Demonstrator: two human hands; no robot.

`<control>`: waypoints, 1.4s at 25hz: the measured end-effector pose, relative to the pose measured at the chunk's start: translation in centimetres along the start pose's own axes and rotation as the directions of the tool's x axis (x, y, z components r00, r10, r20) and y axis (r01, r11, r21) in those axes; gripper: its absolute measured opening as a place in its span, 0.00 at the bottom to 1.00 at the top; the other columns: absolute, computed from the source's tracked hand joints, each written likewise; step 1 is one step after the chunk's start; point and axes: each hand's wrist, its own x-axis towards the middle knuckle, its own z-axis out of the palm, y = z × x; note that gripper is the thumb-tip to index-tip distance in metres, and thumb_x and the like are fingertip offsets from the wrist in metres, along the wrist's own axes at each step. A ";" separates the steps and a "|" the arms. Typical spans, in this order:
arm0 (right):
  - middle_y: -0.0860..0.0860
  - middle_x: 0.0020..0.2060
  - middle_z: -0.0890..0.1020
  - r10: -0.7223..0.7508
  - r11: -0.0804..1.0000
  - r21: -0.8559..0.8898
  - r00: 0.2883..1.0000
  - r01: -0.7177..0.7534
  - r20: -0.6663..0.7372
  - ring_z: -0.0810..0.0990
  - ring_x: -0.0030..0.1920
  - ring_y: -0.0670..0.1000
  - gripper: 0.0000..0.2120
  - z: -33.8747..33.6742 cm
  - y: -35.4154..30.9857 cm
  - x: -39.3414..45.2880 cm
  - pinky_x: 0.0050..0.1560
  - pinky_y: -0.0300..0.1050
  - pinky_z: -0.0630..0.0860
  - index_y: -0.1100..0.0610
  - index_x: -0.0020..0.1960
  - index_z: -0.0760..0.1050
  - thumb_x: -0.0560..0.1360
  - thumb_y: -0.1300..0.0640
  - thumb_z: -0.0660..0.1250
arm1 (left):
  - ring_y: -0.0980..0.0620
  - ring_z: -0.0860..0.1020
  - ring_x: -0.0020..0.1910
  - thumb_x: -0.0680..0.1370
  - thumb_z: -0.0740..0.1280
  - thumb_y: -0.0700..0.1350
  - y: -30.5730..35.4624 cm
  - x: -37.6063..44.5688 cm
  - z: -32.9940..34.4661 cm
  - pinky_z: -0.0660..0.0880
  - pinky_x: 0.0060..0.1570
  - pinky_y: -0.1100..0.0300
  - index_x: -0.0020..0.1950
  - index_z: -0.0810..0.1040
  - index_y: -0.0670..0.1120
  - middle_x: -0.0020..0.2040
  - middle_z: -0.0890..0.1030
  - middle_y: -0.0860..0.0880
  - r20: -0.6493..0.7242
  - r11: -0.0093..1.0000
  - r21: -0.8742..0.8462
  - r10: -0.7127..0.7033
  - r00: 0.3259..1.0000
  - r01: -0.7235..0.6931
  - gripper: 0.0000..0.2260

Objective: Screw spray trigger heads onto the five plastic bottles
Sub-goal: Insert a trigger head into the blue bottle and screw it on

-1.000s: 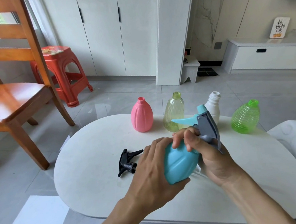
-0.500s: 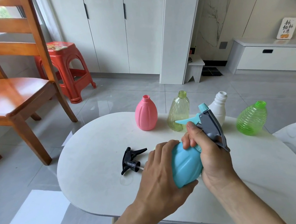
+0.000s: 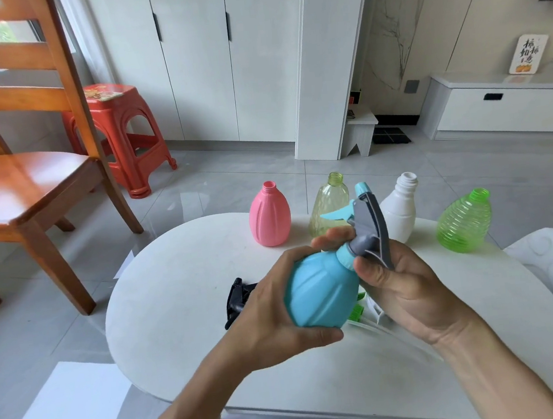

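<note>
1. The left hand point(image 3: 272, 315) comes in from the lower left and wraps the belly of the blue bottle point(image 3: 321, 293) — thumb along the underside, fingers curled round the far side — holding it tilted above the table, neck pointing up and to the right.
2. The right hand point(image 3: 402, 284) reaches in from the lower right; its thumb and fingers pinch the base of the grey trigger head point(image 3: 371, 230) at the bottle's pale blue collar, fingertips showing on the far side of the neck.
3. The trigger head sits on the bottle's neck, its blue nozzle and lever pointing away and to the left.
4. Under the hands, on the white table point(image 3: 183, 308), a black trigger head point(image 3: 236, 295) lies partly hidden behind the left hand.
5. More loose pieces — a green one point(image 3: 356, 310) and a white one with a thin tube — lie beneath the bottle and right wrist, mostly covered.
6. At the table's far edge stand four open bottles in a row: a pink bottle point(image 3: 269, 215), a yellowish clear bottle point(image 3: 329, 203), a white bottle point(image 3: 401, 210) and a ribbed green bottle point(image 3: 464, 222); the held trigger head overlaps the yellowish and white ones in view.
7. Beyond the table, on the tiled floor, a wooden chair point(image 3: 22, 174) stands at the left with a red stool point(image 3: 120, 137) behind it, and white cabinets point(image 3: 228, 57) line the wall.
</note>
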 end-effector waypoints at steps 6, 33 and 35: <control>0.56 0.53 0.84 -0.020 0.995 -0.100 0.984 0.002 -0.176 0.81 0.58 0.54 0.14 0.7 0.7 0.0 0.60 0.46 0.74 0.59 0.54 0.81 0.72 0.52 0.71 | 0.49 0.79 0.58 0.64 0.82 0.53 -0.3 -0.2 0.2 0.79 0.55 0.44 0.71 0.65 0.58 0.61 0.78 0.54 0.087 0.992 -0.104 -0.058 0.994 0.067 0.41; 0.33 0.53 0.81 0.248 0.609 -0.718 0.940 -0.338 -0.232 0.73 0.58 0.28 0.13 2.3 4.8 0.5 0.50 0.20 0.66 0.39 0.58 0.77 0.74 0.47 0.70 | 0.46 0.74 0.54 0.57 0.78 0.54 -15.0 9.8 -12.7 0.74 0.41 0.59 0.67 0.64 0.62 0.56 0.75 0.50 -0.532 0.915 0.103 -0.282 0.798 0.391 0.41; 0.33 0.54 0.80 0.236 0.552 -0.773 0.948 -0.312 -0.214 0.72 0.58 0.28 0.14 2.6 5.4 0.9 0.52 0.21 0.65 0.39 0.59 0.76 0.74 0.45 0.69 | 0.45 0.75 0.54 0.57 0.77 0.55 -16.6 10.3 -13.3 0.76 0.49 0.53 0.67 0.65 0.62 0.56 0.75 0.50 -0.540 0.906 0.112 -0.290 0.790 0.409 0.41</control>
